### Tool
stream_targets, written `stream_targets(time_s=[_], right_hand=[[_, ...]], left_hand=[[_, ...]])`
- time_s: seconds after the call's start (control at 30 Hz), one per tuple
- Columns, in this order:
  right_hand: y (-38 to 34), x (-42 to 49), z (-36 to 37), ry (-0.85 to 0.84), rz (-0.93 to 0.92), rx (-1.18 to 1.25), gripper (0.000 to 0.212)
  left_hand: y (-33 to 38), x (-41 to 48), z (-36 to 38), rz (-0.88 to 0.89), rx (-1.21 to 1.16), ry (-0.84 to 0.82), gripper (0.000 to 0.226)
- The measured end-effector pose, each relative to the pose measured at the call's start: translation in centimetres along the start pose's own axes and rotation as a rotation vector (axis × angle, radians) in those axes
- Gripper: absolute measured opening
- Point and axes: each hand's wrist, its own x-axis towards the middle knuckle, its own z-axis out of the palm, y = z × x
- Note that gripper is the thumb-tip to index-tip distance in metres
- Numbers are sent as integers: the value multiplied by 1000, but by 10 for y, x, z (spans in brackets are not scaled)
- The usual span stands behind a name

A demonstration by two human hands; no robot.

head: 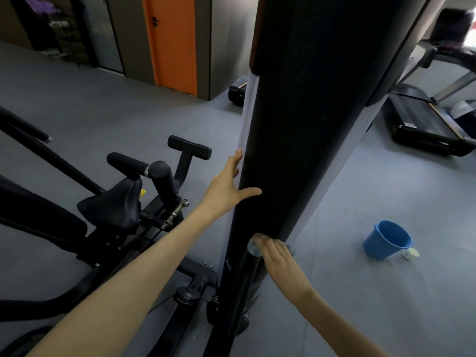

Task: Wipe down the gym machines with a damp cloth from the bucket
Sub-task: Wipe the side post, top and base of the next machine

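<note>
**liftbro:** so where's the cloth right now?

**me:** On my feed the cloth (253, 247) is squashed under the right hand (279, 258), at the bottom edge of the big black upright pad (296, 124). The fingers (274, 249) look flat and straight on it, pressing, not gripping. Only a pale bluish bit pokes out left of the hand.

**liftbro:** and the other hand?

**me:** The left hand (228, 180) is flat on the pad's left side, higher up, fingers spread, holding nothing. The blue bucket (386, 240) sits on the floor (386, 305) off to the right, well apart from the pad, with a small pale round thing (412, 253) just beside it. There's a black seat machine (123, 202) on the left and a treadmill (422, 124) at the back right.
</note>
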Motion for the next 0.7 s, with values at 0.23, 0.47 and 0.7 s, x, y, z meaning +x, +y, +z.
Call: stream_targets(time_s=[0.23,0.47,0.7], right_hand=[[40,-32,-14,150,-137,162,68],[80,41,-39,460,-396,-146,48],[116,20,0,422,-688,-216,49]], left_hand=[[5,-3,0,-20,-11,-6,100],[6,-23,24,-129,135,260,70],[25,-55,87,-151,35,528,42]])
